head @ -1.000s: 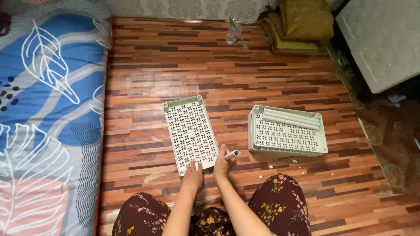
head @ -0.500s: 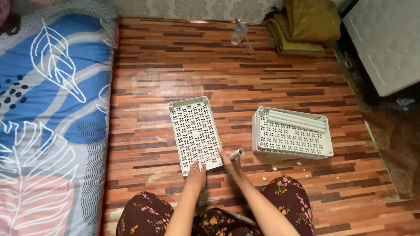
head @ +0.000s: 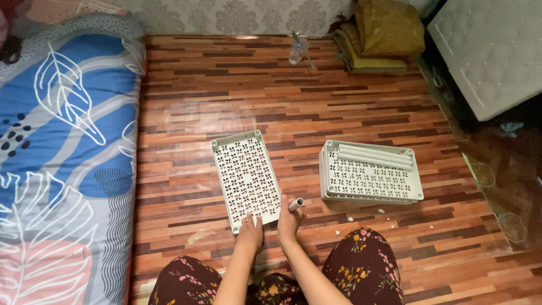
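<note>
The left hand point(head: 249, 230) lies flat, fingers spread, on the near end of a white perforated tray point(head: 246, 178). It presses the tray and grips nothing. The tray lies flat on the wooden floor point(head: 226, 90), long side pointing away from the person, with a round socket at each visible corner.

The right hand point(head: 288, 219) is closed around a short white tube point(head: 296, 204). The tube sits at the tray's near right corner, its open end tilted up and to the right. Whether the tube is seated in the corner socket cannot be told.

To the right, well apart from the first tray, a stack of matching white trays point(head: 370, 174) rests on the floor. Several long white tubes point(head: 375, 156) lie side by side along the far edge of the top tray. Small white crumbs point(head: 350, 218) are scattered on the floor in front of the stack.

A mattress point(head: 62, 158) with a blue, grey and pink leaf print runs along the left. At the far wall stand a clear bottle point(head: 296, 49) and a pile of folded mustard-coloured cloth point(head: 384, 34). A quilted white panel point(head: 491, 51) occupies the upper right corner.
</note>
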